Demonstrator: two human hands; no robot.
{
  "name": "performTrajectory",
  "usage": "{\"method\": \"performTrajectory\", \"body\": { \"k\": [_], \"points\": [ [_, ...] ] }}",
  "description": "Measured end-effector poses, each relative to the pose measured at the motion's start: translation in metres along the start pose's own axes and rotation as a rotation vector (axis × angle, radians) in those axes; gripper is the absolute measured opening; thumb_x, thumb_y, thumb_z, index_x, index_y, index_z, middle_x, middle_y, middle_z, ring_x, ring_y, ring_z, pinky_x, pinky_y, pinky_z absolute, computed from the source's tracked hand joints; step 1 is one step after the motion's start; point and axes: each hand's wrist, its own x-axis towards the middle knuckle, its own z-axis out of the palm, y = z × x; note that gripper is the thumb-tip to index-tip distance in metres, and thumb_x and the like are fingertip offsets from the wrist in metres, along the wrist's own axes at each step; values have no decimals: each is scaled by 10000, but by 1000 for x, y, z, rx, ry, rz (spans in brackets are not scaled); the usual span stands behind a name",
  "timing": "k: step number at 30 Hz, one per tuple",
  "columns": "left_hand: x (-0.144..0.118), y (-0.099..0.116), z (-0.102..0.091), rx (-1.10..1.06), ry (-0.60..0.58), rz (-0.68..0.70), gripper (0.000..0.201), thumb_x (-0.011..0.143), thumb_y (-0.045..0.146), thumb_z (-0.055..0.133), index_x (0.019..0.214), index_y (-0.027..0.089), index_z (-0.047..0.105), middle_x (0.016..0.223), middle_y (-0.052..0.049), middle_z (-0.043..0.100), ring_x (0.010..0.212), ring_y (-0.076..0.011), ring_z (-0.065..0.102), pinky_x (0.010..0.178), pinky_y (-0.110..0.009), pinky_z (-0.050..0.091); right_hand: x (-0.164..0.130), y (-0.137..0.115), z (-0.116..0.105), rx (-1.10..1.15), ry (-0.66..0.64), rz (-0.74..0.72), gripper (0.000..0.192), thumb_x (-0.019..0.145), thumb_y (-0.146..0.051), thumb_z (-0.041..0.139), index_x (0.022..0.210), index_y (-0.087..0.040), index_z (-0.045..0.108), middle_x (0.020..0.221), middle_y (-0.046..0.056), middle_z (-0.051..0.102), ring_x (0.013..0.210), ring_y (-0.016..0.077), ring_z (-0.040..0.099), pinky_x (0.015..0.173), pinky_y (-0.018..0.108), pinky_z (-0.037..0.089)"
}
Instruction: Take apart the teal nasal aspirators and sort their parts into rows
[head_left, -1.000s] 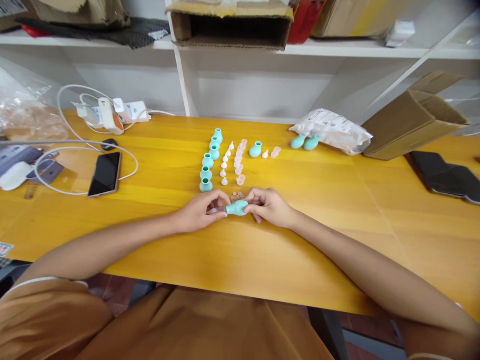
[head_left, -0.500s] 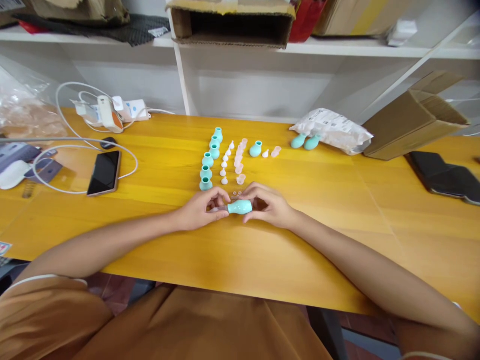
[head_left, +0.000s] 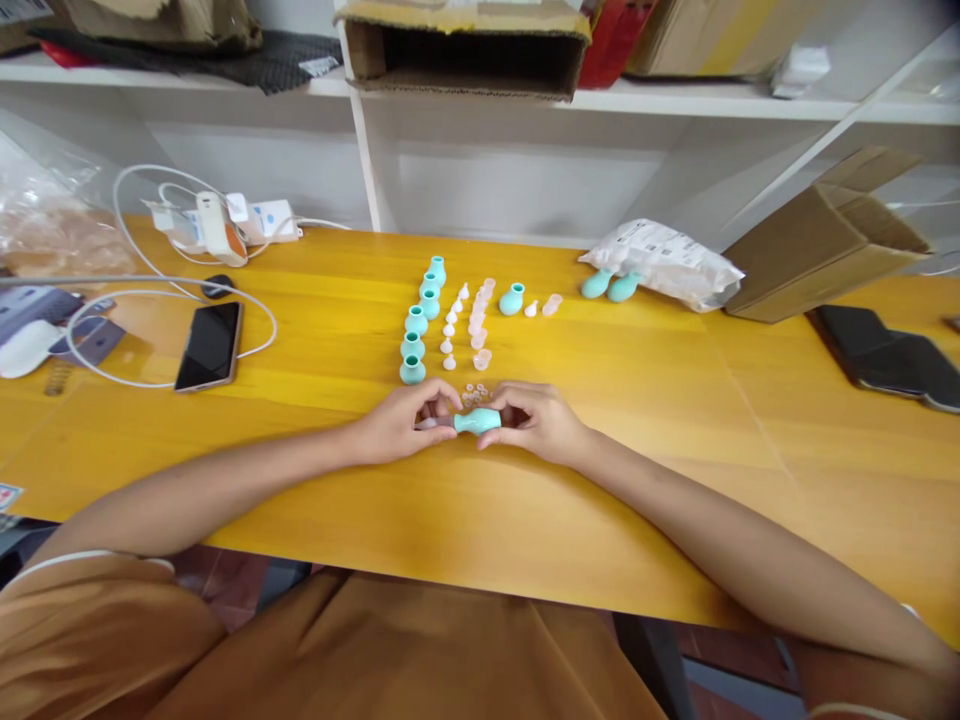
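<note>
Between my hands, a teal bulb (head_left: 477, 421) lies sideways above the table. My right hand (head_left: 541, 424) grips its rounded end. At its narrow end, my left hand (head_left: 401, 424) pinches a translucent tip (head_left: 436, 424) that meets the bulb. Just beyond them lie several small clear rings (head_left: 475, 394). Farther back, several teal bulbs (head_left: 416, 319) stand in a column with their mouths up, beside a column of small white pointed pieces (head_left: 449, 329) and one of pale pink cups (head_left: 478, 322). Another teal bulb (head_left: 512, 299), a white piece (head_left: 531, 309) and a pink cup (head_left: 553, 304) sit to the right.
Two teal bulbs (head_left: 609, 285) lie against a white plastic bag (head_left: 664, 262) at the back right, near an open cardboard box (head_left: 821, 240). A black case (head_left: 889, 350) is far right. On the left are a phone (head_left: 209, 346), white cables and a power strip (head_left: 270, 220).
My right hand and the teal bulb have shifted slightly left and down, so more of the small clear rings show. My left hand keeps its pinch on the tip.
</note>
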Motion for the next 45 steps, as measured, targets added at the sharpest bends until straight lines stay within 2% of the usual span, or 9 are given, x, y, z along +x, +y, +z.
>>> {"method": "performTrajectory", "body": {
  "k": [16, 21, 25, 29, 32, 34, 36, 40, 45],
  "points": [
    [-4, 3, 2, -28, 13, 27, 268, 968, 345, 819, 1130, 220, 646, 994, -8, 651, 852, -147, 643, 757, -270, 548, 5, -3, -1, -102, -99, 11, 646, 1030, -803, 623, 755, -220, 662, 659, 13, 617, 585, 163, 543, 575, 298, 387],
    [-5, 4, 2, 28, 24, 35, 256, 970, 335, 819, 1135, 222, 659, 1003, -17, 683, 863, -156, 658, 759, -274, 560, 3, -2, 2, -126, -82, -3, 662, 1007, -833, 636, 752, -223, 598, 645, -9, 594, 554, 139, 507, 552, 278, 365],
    [-4, 1, 2, 23, 63, 10, 321, 954, 361, 853, 1172, 221, 664, 1010, -24, 722, 874, -168, 695, 794, -298, 583, 0, -1, 5, -105, -23, -3, 633, 942, -818, 756, 803, -227, 578, 641, -35, 626, 510, 112, 504, 527, 264, 362],
    [-4, 1, 1, 55, 87, 18, 351, 942, 366, 876, 1193, 225, 675, 1016, -27, 740, 885, -181, 711, 796, -303, 585, -2, -2, 5, -93, -7, -4, 550, 934, -753, 826, 913, -236, 640, 685, -27, 674, 538, 133, 572, 532, 273, 430],
    [-4, 5, -1, 166, 148, 105, 326, 948, 351, 870, 1184, 230, 681, 1053, -32, 733, 906, -185, 698, 818, -307, 577, 0, -2, 3, -177, 38, -113, 458, 983, -631, 849, 1175, -241, 702, 939, 54, 776, 729, 193, 714, 650, 318, 573],
    [-4, 8, -1, 249, 165, 178, 287, 963, 340, 848, 1171, 231, 683, 1046, -31, 719, 891, -182, 679, 838, -317, 572, 1, -2, 2, -308, 68, -209, 461, 996, -560, 860, 1294, -243, 707, 1157, 130, 770, 918, 251, 763, 768, 381, 635],
    [-5, 9, -2, 311, 158, 233, 246, 983, 338, 817, 1162, 234, 684, 1017, -27, 698, 866, -182, 659, 832, -321, 566, 2, -2, 3, -439, 89, -257, 432, 1010, -499, 855, 1333, -250, 714, 1236, 159, 736, 1013, 290, 759, 822, 424, 643],
    [-7, 9, -2, 355, 153, 285, 229, 1000, 330, 792, 1175, 242, 674, 1000, -25, 679, 858, -187, 651, 813, -326, 570, 1, -2, 5, -580, 85, -313, 435, 1055, -380, 784, 1451, -255, 654, 1181, 134, 768, 993, 294, 758, 809, 429, 605],
    [-9, 8, -2, 289, 90, 410, 429, 964, 317, 863, 1301, 253, 604, 1178, -67, 692, 908, -181, 680, 834, -334, 613, 3, -1, -9, -535, 117, -297, 455, 1004, -267, 721, 1451, -264, 633, 1264, 134, 799, 1071, 307, 783, 857, 435, 611]
  ]
}}
